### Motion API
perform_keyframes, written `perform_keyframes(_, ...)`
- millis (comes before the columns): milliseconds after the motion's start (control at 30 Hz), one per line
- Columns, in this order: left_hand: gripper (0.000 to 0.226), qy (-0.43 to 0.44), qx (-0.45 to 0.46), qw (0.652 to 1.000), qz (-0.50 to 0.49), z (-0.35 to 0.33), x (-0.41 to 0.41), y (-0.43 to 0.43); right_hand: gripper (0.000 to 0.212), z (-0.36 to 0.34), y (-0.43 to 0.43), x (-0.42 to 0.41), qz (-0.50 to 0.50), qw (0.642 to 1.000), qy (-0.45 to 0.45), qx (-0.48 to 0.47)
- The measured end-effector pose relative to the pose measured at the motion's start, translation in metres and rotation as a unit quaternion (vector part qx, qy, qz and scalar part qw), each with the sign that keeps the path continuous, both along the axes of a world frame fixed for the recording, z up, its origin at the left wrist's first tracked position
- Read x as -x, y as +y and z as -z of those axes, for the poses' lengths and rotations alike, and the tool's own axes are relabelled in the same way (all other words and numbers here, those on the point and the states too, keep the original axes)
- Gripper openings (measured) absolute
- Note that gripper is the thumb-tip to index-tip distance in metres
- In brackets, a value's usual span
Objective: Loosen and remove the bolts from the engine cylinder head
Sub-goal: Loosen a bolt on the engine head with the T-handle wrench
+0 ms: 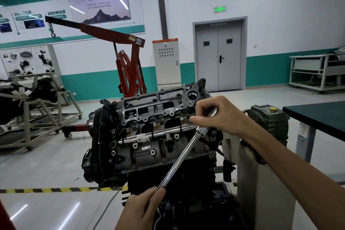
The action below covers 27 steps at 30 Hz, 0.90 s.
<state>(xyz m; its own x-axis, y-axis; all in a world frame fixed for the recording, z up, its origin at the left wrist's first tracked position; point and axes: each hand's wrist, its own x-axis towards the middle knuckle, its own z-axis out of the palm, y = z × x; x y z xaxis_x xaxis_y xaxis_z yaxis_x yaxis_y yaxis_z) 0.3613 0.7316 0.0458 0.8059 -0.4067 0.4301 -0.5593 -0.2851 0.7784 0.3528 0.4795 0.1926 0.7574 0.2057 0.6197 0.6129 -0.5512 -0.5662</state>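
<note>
A grey engine cylinder head (149,112) sits on top of an engine mounted on a stand, in the middle of the view. Several dark bolts (178,96) show along its upper face. A long chrome wrench handle (179,160) runs diagonally from lower left up to its head at the cylinder head's right end. My left hand (141,209) grips the lower end of the handle. My right hand (214,115) holds a chrome extension bar (212,112) at the wrench head, fingers curled round it. The socket and the bolt under it are hidden by my fingers.
A red engine hoist (128,73) stands behind the engine. To the left are other engines on beige stands (37,110). A dark-topped workbench (317,117) is at the right, with a green gearbox (268,117) beside it. Yellow-black tape (46,190) marks the floor.
</note>
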Motion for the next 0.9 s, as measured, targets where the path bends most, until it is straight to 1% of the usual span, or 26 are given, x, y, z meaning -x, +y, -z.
perform_keyframes(133, 0.054, -0.011, 0.000, 1.000, 0.001, -0.002, -0.002, -0.002, 0.028, -0.001, 0.000, 0.000, -0.001, 1.000, -0.021, -0.015)
perform_keyframes(267, 0.046, -0.030, -0.013, 0.999, -0.013, -0.002, -0.002, -0.005, 0.037, 0.000, -0.001, 0.002, -0.013, 0.999, -0.028, -0.015)
perform_keyframes(367, 0.033, -0.043, -0.011, 0.999, -0.019, 0.000, -0.001, -0.006, 0.039, 0.000, 0.001, 0.002, -0.003, 0.999, -0.048, 0.005)
perform_keyframes(433, 0.033, -0.060, -0.009, 0.998, -0.022, 0.000, 0.000, -0.007, 0.038, 0.001, 0.003, 0.002, 0.004, 0.998, -0.056, 0.008)
perform_keyframes(533, 0.032, -0.070, 0.012, 0.997, -0.036, 0.000, 0.005, -0.011, 0.031, 0.003, 0.006, 0.003, 0.002, 0.998, -0.061, -0.025)
perform_keyframes(667, 0.016, -0.081, 0.004, 0.995, -0.059, 0.004, 0.008, -0.014, 0.031, 0.000, 0.011, 0.001, 0.002, 0.999, -0.052, -0.015)
perform_keyframes(767, 0.018, -0.071, 0.004, 0.995, -0.064, 0.001, 0.011, -0.016, 0.033, -0.003, 0.014, 0.000, 0.011, 0.999, -0.044, -0.016)
perform_keyframes(900, 0.024, -0.045, 0.032, 0.996, -0.065, -0.003, 0.015, -0.020, 0.030, -0.018, 0.024, -0.002, 0.018, 1.000, -0.015, 0.009)
